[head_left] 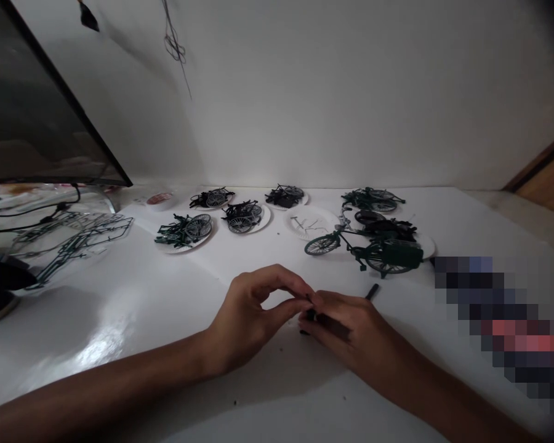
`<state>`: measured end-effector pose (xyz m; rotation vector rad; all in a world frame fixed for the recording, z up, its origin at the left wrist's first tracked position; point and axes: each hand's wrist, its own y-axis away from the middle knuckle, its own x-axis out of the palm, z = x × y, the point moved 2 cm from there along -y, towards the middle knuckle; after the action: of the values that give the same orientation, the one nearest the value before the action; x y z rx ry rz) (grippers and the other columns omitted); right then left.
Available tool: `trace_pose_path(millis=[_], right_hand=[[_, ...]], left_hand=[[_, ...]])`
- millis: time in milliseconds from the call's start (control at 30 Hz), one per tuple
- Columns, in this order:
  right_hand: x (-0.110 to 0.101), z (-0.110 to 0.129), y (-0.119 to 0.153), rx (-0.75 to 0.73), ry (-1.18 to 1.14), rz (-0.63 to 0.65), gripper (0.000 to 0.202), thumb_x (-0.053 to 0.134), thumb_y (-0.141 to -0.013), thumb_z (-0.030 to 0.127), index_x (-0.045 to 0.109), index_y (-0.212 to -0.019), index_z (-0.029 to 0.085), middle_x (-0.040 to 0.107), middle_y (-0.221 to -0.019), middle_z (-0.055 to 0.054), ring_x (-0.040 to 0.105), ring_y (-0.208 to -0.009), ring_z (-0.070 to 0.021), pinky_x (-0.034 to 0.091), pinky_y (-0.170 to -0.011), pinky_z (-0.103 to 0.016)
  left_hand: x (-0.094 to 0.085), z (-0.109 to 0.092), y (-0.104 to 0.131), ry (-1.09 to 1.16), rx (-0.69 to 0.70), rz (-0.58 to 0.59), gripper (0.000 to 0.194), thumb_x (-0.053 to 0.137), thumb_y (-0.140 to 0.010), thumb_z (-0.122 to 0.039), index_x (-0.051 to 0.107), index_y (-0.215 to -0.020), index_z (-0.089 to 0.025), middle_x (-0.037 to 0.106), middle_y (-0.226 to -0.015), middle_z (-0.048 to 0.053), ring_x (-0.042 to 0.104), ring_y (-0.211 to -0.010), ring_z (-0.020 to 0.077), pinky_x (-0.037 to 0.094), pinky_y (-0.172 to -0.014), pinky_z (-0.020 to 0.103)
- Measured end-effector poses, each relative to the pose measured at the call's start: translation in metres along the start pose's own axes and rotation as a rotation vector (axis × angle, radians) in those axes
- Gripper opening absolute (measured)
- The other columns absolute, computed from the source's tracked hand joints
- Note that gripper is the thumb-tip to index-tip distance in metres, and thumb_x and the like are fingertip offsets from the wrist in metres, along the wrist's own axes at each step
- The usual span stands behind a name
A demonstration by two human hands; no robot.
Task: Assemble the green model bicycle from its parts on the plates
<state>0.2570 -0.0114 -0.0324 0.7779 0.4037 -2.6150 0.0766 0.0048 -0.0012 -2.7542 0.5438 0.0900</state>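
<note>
Head view: my left forearm slants in from the lower left, and my left hand [247,317] arches at the wrist, thumb and index finger making a loop, their tips pinched on a small, mostly hidden black part [311,314]. My right hand [348,320] meets it from the lower right, fingers closed around that same part. Just beyond my right knuckles is a black stick-shaped piece [373,291]; farther stands a dark green miniature bicycle [378,253], then round white plates [264,223] of dark bicycle parts.
</note>
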Motion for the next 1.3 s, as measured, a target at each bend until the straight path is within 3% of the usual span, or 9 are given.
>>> trace_pose_path(millis=[167,567,1033,1133,1233,1300], right_hand=[[-0.001,0.0,0.0,0.031,0.023,0.009,0.014,0.058,-0.097,0.029,0.06,-0.085,0.023,0.062,-0.081,0.002,0.058,-0.074,-0.0143,0.045,-0.068,-0.028],[-0.002,0.005,0.001,0.004,0.011,0.024,0.01,0.058,-0.098,0.028,0.066,-0.094,0.024,0.067,-0.086,0.0,0.061,-0.08,-0.0157,0.049,-0.075,-0.028],[-0.003,0.006,0.003,-0.021,0.044,0.032,0.01,0.058,-0.098,0.026,0.065,-0.091,0.022,0.066,-0.085,-0.001,0.06,-0.079,-0.0161,0.047,-0.073,-0.029],[-0.003,0.005,0.003,-0.026,0.05,0.028,0.017,0.057,-0.099,0.03,0.061,-0.084,0.022,0.063,-0.083,0.001,0.058,-0.079,-0.0145,0.045,-0.074,-0.029],[-0.003,0.004,0.003,-0.03,0.051,0.037,0.025,0.055,-0.1,0.038,0.06,-0.083,0.022,0.063,-0.084,0.002,0.058,-0.08,-0.0144,0.043,-0.074,-0.029],[-0.003,0.004,0.003,-0.026,0.054,0.045,0.026,0.053,-0.101,0.041,0.06,-0.084,0.022,0.063,-0.084,0.002,0.058,-0.08,-0.0145,0.043,-0.074,-0.03]], left_hand=[[0.001,-0.001,0.002,-0.04,0.019,0.029,0.007,0.074,-0.088,-0.022,0.072,-0.094,-0.018,0.076,-0.092,0.006,0.072,-0.089,0.0197,0.059,-0.082,0.034],[-0.002,0.0,0.0,-0.089,0.062,0.05,0.006,0.073,-0.089,-0.02,0.071,-0.094,-0.017,0.076,-0.091,0.006,0.07,-0.088,0.0196,0.058,-0.082,0.034],[0.0,0.003,0.002,-0.087,0.096,0.094,0.008,0.072,-0.089,-0.018,0.069,-0.097,-0.016,0.074,-0.093,0.006,0.07,-0.09,0.019,0.057,-0.084,0.035],[-0.002,0.001,0.0,-0.157,0.162,0.134,0.021,0.074,-0.088,-0.018,0.067,-0.108,-0.018,0.072,-0.106,0.007,0.067,-0.096,0.0174,0.055,-0.091,0.034],[-0.006,-0.004,-0.003,-0.268,0.324,0.146,0.049,0.077,-0.085,-0.017,0.057,-0.13,-0.02,0.064,-0.128,0.011,0.064,-0.105,0.0188,0.053,-0.098,0.036],[-0.009,-0.007,-0.005,-0.373,0.447,0.166,0.055,0.077,-0.085,-0.017,0.053,-0.135,-0.019,0.062,-0.131,0.013,0.062,-0.114,0.0216,0.052,-0.101,0.038]])
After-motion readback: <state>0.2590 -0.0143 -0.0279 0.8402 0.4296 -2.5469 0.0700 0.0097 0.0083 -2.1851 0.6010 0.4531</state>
